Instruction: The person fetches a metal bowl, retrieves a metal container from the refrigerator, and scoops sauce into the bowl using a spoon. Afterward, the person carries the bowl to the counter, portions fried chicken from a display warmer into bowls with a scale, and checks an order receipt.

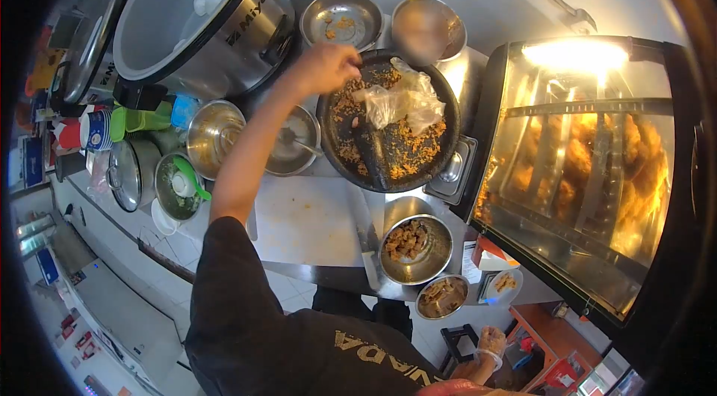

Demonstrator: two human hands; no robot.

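Black mortar rim [324, 134] lies beneath the left hand [334, 67], the right hand [489, 345] beyond the counter edge [340, 275]; both grips unclear.

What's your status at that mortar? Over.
Left hand: curled at edge of mortar, grip unclear. Right hand: low, away from mortar. Inside: crumbly orange-brown mix, pestle. Possibly in the way: crumpled translucent plastic bag covering some mix.
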